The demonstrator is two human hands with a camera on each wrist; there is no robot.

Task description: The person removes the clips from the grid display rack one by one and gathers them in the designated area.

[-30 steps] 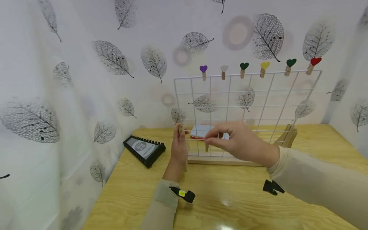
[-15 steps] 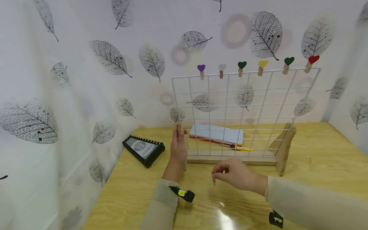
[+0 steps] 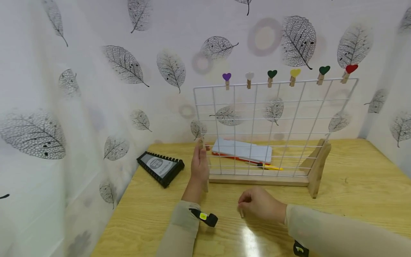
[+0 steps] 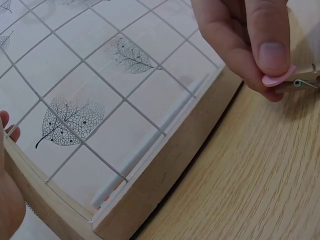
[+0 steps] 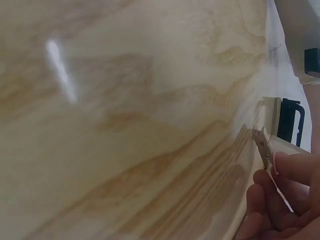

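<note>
A white wire grid rack with a wooden base stands on the table. My left hand grips its left wooden side post, thumb in front and fingertips showing past the edge. In front of the base, low over the table, my right hand pinches a small wooden clothespin by its pink end. The legs of the clothespin point down in the head view. Several heart-topped clothespins are clipped along the rack's top wire, among them a purple heart and a red heart.
Behind the grid lie a pale flat case with red beneath it and a yellow-and-black pen. A black, ridged triangular holder lies to the left on the wooden table. Leaf-patterned curtain surrounds the table's back and left.
My right hand has come down and back from the lower grid wires to just above the table, carrying the clothespin. My left hand has stayed on the post.
</note>
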